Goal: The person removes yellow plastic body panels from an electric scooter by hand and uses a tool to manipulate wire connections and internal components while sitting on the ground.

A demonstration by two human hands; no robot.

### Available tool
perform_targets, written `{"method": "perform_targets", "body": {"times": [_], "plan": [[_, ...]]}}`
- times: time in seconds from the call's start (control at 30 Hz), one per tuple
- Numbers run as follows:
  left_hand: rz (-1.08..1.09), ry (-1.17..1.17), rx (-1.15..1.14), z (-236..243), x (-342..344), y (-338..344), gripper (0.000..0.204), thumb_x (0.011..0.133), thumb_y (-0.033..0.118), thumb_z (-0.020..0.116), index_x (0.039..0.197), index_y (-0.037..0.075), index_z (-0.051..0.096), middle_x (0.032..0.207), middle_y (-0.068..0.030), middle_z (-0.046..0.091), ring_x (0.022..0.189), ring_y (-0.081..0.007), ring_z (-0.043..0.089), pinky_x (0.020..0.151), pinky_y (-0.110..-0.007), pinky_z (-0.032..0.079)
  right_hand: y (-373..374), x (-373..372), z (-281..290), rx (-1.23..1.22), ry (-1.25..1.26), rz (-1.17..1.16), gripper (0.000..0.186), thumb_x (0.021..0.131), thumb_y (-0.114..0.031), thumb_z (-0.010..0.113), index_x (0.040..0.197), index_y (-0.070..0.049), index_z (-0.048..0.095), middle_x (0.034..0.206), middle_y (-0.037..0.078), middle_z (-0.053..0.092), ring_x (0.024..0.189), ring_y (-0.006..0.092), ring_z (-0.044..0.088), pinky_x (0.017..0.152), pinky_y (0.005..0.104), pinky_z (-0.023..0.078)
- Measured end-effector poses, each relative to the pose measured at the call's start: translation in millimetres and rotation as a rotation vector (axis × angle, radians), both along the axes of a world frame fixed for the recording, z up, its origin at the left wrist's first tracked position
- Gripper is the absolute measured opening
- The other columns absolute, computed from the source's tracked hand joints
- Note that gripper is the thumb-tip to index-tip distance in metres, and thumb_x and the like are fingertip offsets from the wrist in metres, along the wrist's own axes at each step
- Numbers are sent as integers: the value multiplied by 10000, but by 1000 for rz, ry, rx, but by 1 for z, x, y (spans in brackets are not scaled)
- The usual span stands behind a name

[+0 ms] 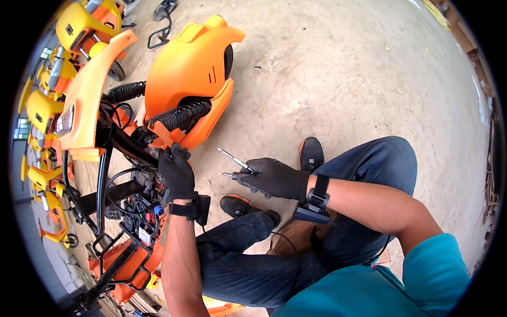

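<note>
My left hand (177,171), in a black glove, is closed at the lower end of an orange plastic strip (161,132) below the fender. Its fingertips are hidden, so what they pinch does not show. The orange front fender (182,68) curves over a wheel, with a black ribbed fork boot (187,113) beside the strip. To the right, my gloved right hand (274,178) is closed around two slim metal screwdrivers (232,158). Their shafts point up and left, away from the fender; the handles are hidden in the palm.
The scooter's black tube frame (104,185) and exposed wiring (145,203) lie left of my left forearm. An orange front panel (90,100) rises at the upper left. Several yellow scooters (45,113) line the left side. A mirror (163,11) lies on the concrete floor (338,68).
</note>
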State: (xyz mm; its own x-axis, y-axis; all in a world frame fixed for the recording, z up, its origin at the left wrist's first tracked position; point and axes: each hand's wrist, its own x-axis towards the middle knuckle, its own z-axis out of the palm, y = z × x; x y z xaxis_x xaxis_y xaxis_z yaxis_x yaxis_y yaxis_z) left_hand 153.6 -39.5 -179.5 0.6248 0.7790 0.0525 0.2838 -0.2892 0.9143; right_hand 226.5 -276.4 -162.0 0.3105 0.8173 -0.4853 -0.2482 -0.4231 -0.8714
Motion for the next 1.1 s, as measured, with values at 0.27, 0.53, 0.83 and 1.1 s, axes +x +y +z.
{"method": "perform_targets", "body": {"times": [0.27, 0.53, 0.83, 1.1], "plan": [[-34, -16, -44, -1, -4, 7, 228, 923, 152, 507, 980, -69, 513, 838, -115, 603, 719, -171, 638, 662, -297, 526, -3, -2, -8, 23, 16, -72, 367, 894, -371, 593, 806, -15, 585, 609, 46, 532, 509, 122, 499, 484, 288, 412], [-32, 118, -22, 7, 1, 9, 264, 881, 165, 554, 946, -86, 503, 760, -123, 595, 624, -180, 620, 540, -298, 479, -6, 5, -13, -14, 64, -24, 266, 915, -324, 580, 916, -59, 601, 680, -14, 520, 570, 60, 484, 496, 226, 430], [-84, 276, -89, 13, -7, 10, 269, 844, 164, 584, 903, -92, 525, 721, -120, 599, 593, -166, 616, 492, -293, 485, -8, 6, -12, 18, 47, -85, 317, 902, -347, 581, 848, -35, 596, 651, 24, 545, 541, 99, 504, 491, 263, 429], [-194, 535, 34, 31, -10, 14, 345, 854, 248, 581, 775, -87, 558, 613, -128, 588, 480, -201, 603, 449, -298, 475, -7, 4, -13, 35, 45, -103, 356, 899, -366, 578, 795, -26, 587, 633, 44, 551, 518, 118, 512, 478, 275, 426]]}}
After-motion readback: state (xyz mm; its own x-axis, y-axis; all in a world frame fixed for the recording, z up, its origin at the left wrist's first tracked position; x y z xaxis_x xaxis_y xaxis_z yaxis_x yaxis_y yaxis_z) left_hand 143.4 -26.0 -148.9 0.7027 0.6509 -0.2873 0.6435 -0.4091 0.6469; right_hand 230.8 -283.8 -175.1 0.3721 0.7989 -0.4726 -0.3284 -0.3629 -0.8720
